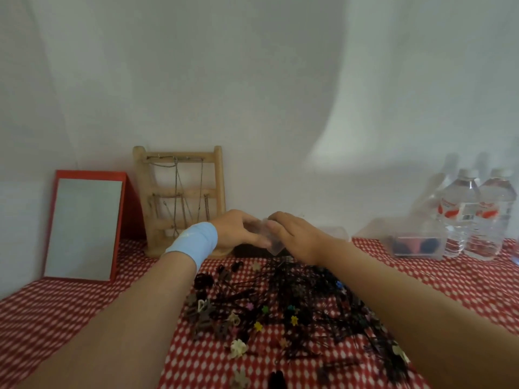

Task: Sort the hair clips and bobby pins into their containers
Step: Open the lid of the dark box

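A heap of dark bobby pins (306,299) lies on the red checked cloth, mixed with small claw hair clips (238,348) in brown, cream, yellow and green. Beyond the heap, both hands meet around a small clear plastic container (271,240) held above the table's far side. My left hand (236,230), with a light blue wristband, grips its left side. My right hand (292,234) grips its right side and top. The view is blurred, so I cannot tell whether the container has a lid on.
A red-framed mirror (84,226) leans at the back left beside a wooden jewellery rack (182,197) hung with chains. At the back right sit a clear box (415,242) holding dark items, another clear container (335,233), and two water bottles (477,214).
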Demonstrator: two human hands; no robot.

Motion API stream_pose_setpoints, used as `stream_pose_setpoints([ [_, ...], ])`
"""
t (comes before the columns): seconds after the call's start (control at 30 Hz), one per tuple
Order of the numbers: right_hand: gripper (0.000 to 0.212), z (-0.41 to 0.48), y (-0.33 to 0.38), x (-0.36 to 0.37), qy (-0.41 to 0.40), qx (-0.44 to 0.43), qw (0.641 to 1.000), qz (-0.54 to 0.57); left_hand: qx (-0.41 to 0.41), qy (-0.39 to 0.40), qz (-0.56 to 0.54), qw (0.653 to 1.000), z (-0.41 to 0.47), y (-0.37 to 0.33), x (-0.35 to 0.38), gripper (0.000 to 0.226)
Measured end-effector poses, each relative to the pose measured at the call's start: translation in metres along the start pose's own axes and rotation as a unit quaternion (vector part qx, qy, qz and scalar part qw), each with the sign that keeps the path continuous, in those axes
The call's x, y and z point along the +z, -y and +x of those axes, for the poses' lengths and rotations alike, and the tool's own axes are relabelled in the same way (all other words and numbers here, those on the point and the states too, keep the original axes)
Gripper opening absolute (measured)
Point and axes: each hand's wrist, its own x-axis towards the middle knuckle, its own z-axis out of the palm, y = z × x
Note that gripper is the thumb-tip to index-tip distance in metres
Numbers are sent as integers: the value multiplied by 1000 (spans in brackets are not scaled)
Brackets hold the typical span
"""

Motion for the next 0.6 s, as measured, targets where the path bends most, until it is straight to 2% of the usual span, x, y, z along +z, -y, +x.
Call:
stream_pose_setpoints([
  [0.07,45,0,6,7,-15,-12,999,33,-25,21,-13,999,-10,3,-6,33],
  [0.13,40,-1,13,10,-28,-12,997,75,-48,25,-99,994,-18,8,-6,30],
  [0.23,44,-5,19,10,-35,-16,992,118,-64,31,-240,968,-24,10,4,28],
  [0.4,46,-6,-1,5,-56,24,981,185,-114,-29,-382,917,-10,10,24,51],
  [0.43,46,-5,-10,1,-65,32,984,161,-120,-40,-394,911,-3,12,26,54],
  [0.5,51,0,-36,-9,-70,67,993,69,-119,-53,-364,922,15,12,29,55],
  [0.6,66,2,-78,-24,-68,110,989,-77,-85,-98,-296,946,46,4,39,42],
])
